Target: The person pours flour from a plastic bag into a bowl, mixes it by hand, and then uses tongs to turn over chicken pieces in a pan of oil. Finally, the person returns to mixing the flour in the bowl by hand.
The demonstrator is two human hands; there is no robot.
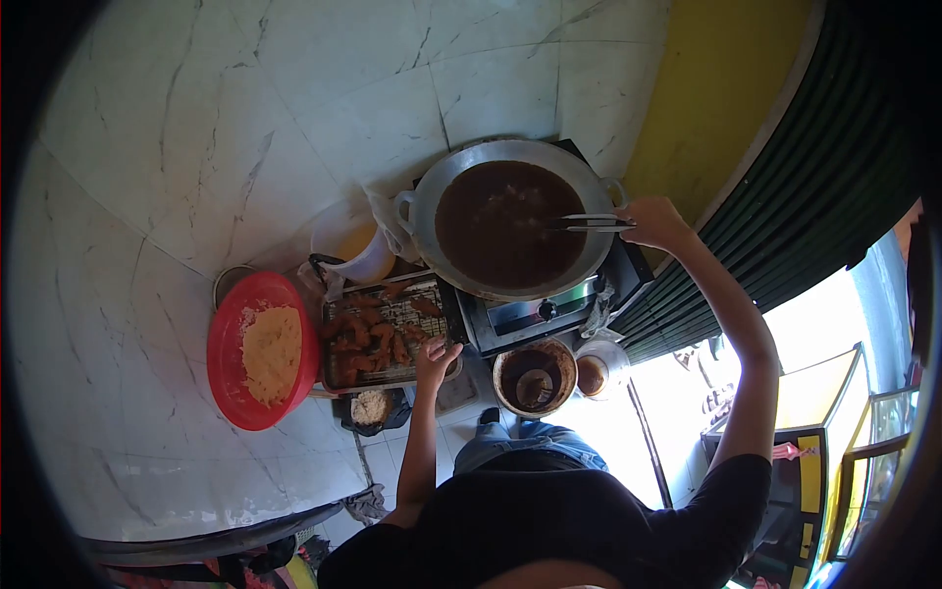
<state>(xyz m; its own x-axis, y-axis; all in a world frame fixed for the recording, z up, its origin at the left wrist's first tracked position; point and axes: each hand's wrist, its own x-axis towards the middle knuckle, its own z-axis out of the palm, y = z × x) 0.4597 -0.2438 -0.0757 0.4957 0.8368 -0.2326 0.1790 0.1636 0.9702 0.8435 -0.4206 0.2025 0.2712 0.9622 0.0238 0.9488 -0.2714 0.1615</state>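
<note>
My right hand (655, 224) is closed around the handle end of metal tongs (594, 224). The tongs reach over the right rim of a large two-handled wok (424, 231), their tips at the dark brown oil (491, 236). Pale, bubbling bits show near the middle of the oil. Lower down, my left hand (435, 361) is at the right side of a wire-racked tray (339, 381), near the stove's front corner. Its fingers look loosely apart, with nothing visible in them. Browned fried pieces (381, 339) lie on the rack.
A red basin (221, 363) of pale flour stands left of the tray. Behind the tray is a white bucket (368, 263). The wok sits on a stove (500, 339). Before it stand a dark-stained pot (505, 398) and a clear container (613, 368). A green corrugated shutter (756, 206) borders the right.
</note>
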